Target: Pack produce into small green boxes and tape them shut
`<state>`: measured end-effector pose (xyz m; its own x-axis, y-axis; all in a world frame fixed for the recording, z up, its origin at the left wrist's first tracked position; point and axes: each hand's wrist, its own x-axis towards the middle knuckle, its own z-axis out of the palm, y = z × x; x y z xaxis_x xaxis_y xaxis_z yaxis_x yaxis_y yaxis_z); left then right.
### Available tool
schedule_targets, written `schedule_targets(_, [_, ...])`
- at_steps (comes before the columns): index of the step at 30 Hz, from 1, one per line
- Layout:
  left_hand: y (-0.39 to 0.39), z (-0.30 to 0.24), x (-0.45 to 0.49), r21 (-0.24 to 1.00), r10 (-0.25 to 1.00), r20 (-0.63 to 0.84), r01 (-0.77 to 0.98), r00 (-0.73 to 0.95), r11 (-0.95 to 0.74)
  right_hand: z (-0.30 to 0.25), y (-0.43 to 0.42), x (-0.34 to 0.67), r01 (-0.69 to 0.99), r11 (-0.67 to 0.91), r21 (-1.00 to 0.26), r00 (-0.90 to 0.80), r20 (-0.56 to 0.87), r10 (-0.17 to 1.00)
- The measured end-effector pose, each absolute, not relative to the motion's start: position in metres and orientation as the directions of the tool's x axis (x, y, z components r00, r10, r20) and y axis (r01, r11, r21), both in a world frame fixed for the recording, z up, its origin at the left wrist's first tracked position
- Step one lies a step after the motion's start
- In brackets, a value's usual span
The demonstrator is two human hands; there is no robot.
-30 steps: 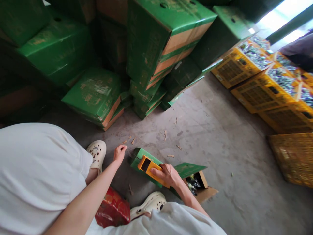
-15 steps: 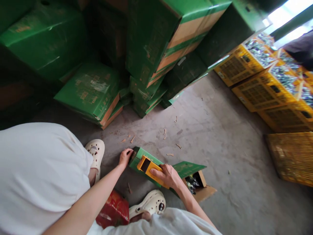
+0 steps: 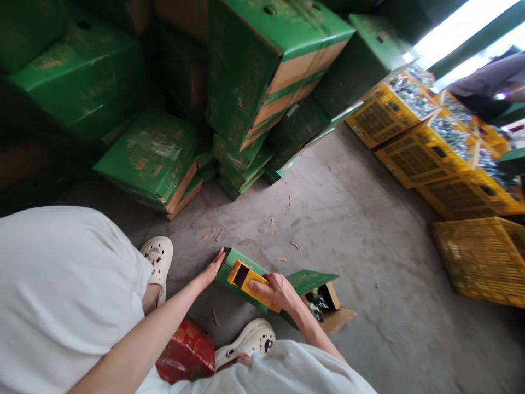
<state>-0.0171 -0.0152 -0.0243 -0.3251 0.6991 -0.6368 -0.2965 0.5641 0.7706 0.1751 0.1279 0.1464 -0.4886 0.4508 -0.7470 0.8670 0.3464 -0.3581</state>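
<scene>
On the floor between my feet lies a long green carton point(image 3: 238, 257), its far flaps spread and dark shiny packets point(image 3: 317, 302) showing in the opening. My left hand point(image 3: 212, 268) rests flat against the carton's near-left end, fingers stretched out. With my right hand point(image 3: 276, 291) I grip a boxy yellow-orange tool point(image 3: 250, 282) with a dark slot, held over the carton's upper side. Its exact kind does not show. A red shiny box point(image 3: 188, 351) sits beside my right shoe point(image 3: 254, 339), partly hidden by my left forearm and trousers.
Stacked green cartons point(image 3: 246, 71) stand ahead, with another carton point(image 3: 151, 156) low at the left. Yellow crates point(image 3: 418, 150) full of small packets line the right, beside a tilted crate point(image 3: 479, 257). Brown scraps point(image 3: 271, 225) litter the floor. A person's sleeve point(image 3: 488, 76) appears far right.
My left hand's fingers, bent at the carton's end before, now lie straight against it. My right hand keeps its grip on the yellow-orange tool. The view has turned slightly right.
</scene>
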Motion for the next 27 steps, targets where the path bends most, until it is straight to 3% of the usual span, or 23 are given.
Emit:
schedule_targets(5, [-0.014, -0.016, -0.038, 0.819, 0.748, -0.573, -0.202, -0.335, 0.538, 0.153, 0.127, 0.172, 0.868, 0.333, -0.368, -0.491, -0.736, 0.466])
schedule_targets(7, [-0.011, -0.008, -0.05, 0.887, 0.865, -0.455, -0.026, -0.211, 0.46, 0.154, 0.126, 0.171, 0.867, 0.336, -0.369, -0.494, -0.729, 0.474])
schedule_targets(9, [-0.004, 0.001, -0.06, 0.904, 0.928, -0.372, 0.239, 0.032, 0.354, 0.154, 0.126, 0.17, 0.867, 0.324, -0.379, -0.496, -0.727, 0.476])
schedule_targets(11, [0.004, 0.011, -0.065, 0.839, 0.9, -0.376, 0.493, 0.223, 0.228, 0.154, 0.126, 0.17, 0.869, 0.304, -0.39, -0.493, -0.732, 0.471])
schedule_targets(14, [0.014, 0.019, -0.064, 0.716, 0.878, -0.359, 0.696, 0.318, 0.04, 0.154, 0.125, 0.171, 0.873, 0.289, -0.393, -0.487, -0.734, 0.473])
schedule_targets(20, [0.015, 0.01, -0.067, 0.707, 0.895, -0.168, 0.683, 0.414, -0.184, 0.156, 0.122, 0.173, 0.862, 0.253, -0.439, -0.506, -0.722, 0.472])
schedule_targets(27, [0.016, 0.005, -0.073, 0.689, 0.899, -0.093, 0.68, 0.428, -0.252, 0.165, 0.123, 0.181, 0.877, 0.229, -0.422, -0.479, -0.743, 0.468])
